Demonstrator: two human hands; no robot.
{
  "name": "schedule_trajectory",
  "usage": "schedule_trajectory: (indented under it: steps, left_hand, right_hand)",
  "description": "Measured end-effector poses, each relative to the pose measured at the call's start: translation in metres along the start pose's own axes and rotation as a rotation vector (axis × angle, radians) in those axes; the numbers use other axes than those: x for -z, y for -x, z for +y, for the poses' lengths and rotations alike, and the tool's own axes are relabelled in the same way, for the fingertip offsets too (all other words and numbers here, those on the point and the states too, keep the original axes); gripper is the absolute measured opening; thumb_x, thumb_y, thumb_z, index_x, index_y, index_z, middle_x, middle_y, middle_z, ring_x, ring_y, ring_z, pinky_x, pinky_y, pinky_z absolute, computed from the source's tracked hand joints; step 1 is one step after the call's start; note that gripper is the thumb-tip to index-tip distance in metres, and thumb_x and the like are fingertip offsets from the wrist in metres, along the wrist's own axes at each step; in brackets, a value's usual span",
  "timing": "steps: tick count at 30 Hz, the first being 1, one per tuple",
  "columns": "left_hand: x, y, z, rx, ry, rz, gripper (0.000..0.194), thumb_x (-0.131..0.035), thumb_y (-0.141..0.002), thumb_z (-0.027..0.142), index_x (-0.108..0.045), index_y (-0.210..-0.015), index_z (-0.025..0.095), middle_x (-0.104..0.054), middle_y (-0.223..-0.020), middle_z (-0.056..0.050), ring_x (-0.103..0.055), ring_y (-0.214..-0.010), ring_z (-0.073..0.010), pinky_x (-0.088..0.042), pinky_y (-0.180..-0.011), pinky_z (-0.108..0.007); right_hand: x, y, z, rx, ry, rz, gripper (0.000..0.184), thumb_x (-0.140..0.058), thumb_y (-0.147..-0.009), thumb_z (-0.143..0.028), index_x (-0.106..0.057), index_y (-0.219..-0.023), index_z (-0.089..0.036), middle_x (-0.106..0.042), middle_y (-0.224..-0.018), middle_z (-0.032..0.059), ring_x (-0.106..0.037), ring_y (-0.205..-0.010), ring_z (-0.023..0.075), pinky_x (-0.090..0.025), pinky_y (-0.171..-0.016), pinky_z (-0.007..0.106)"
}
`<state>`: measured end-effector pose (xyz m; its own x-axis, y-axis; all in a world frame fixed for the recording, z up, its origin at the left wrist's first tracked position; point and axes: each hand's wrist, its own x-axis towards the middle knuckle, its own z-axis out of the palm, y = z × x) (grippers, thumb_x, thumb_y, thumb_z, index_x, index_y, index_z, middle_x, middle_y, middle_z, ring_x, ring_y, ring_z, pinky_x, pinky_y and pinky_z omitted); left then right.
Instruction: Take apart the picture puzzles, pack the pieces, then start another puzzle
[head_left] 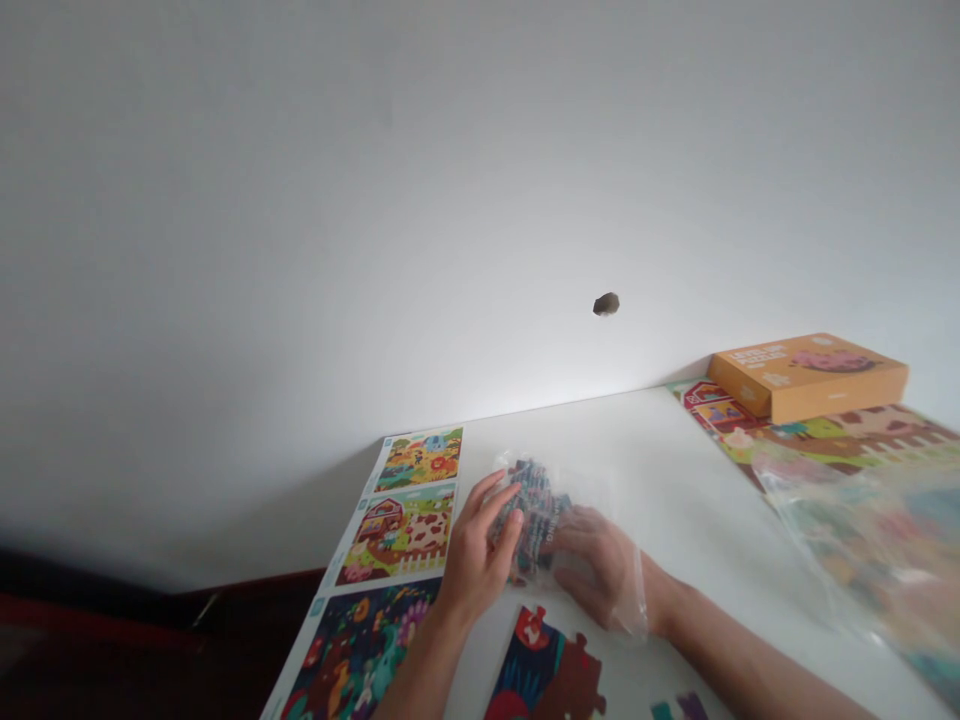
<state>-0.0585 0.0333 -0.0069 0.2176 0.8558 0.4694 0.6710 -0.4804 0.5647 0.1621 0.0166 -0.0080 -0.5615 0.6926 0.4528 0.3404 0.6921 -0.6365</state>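
Two bare hands around a clear plastic bag of puzzle pieces (532, 512) over a white surface (660, 470): left hand (476, 562) closed on the bag's near side with fingers curled, right hand (592, 565) gripping from the opposite side, partly under the plastic. Just left of the hands, a printed sheet of cartoon scenes (390, 560). Directly below the bag, a partly assembled puzzle (544, 672), cut off by the frame. Far right, an orange box (806, 378) atop a farm-scene puzzle (817, 440), beside a blurred second plastic bag (862, 540).
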Motion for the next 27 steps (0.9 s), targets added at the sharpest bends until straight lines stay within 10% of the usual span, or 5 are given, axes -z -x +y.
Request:
schedule_trajectory:
  steps: [4, 10, 16, 22, 27]
  left_hand:
    - [-0.001, 0.001, -0.002, 0.026, -0.003, 0.008, 0.031, -0.047, -0.095, 0.026, -0.063, -0.121, 0.022, -0.056, -0.133, -0.009, -0.051, -0.125, -0.0232, -0.043, -0.106, -0.041]
    - [0.004, 0.004, -0.001, -0.087, -0.132, 0.04, 0.034, -0.052, -0.091, 0.023, -0.062, -0.123, 0.023, -0.05, -0.141, -0.008, -0.044, -0.132, -0.0263, -0.039, -0.11, -0.045]
    - [0.006, 0.004, 0.009, -0.197, -0.325, -0.156, 0.037, -0.051, -0.09, 0.022, -0.06, -0.125, 0.03, -0.053, -0.14, -0.005, -0.04, -0.135, -0.0286, -0.032, -0.11, -0.052]
    - [-0.005, 0.005, 0.0, 0.026, -0.573, 0.007, 0.049, -0.062, -0.086, 0.032, -0.053, -0.134, 0.03, -0.038, -0.151, -0.009, -0.031, -0.137, -0.038, -0.028, -0.107, -0.059]
    - [-0.014, 0.008, -0.015, 0.231, -0.589, 0.158, 0.056, -0.06, -0.086, 0.048, -0.051, -0.134, 0.023, -0.043, -0.141, -0.017, -0.038, -0.13, -0.0384, -0.033, -0.104, -0.058]
  right_hand:
    - [-0.001, -0.004, -0.002, 0.08, -0.086, -0.063, 0.037, -0.052, -0.079, -0.014, -0.059, -0.114, -0.019, -0.064, -0.116, 0.0116, -0.058, -0.112, 0.0257, -0.045, -0.099, 0.04]
    - [-0.001, -0.003, 0.005, 0.048, 0.022, 0.012, 0.027, -0.047, -0.083, -0.014, -0.062, -0.105, -0.019, -0.069, -0.1, 0.0107, -0.062, -0.094, 0.024, -0.048, -0.086, 0.04]
    - [0.004, -0.008, -0.004, 0.145, -0.019, -0.142, 0.038, -0.054, -0.079, -0.024, -0.061, -0.116, -0.021, -0.067, -0.115, 0.0111, -0.057, -0.115, 0.0261, -0.045, -0.094, 0.039]
    - [0.006, 0.002, 0.004, -0.134, 0.014, 0.251, 0.03, -0.043, -0.066, -0.003, -0.066, -0.077, -0.019, -0.068, -0.076, 0.0062, -0.062, -0.074, 0.0186, -0.048, -0.071, 0.03]
    - [0.015, 0.013, -0.006, 0.072, -0.004, 0.377, 0.018, -0.043, -0.066, -0.007, -0.055, -0.064, -0.021, -0.054, -0.056, 0.0009, -0.047, -0.05, 0.014, -0.034, -0.051, 0.027]
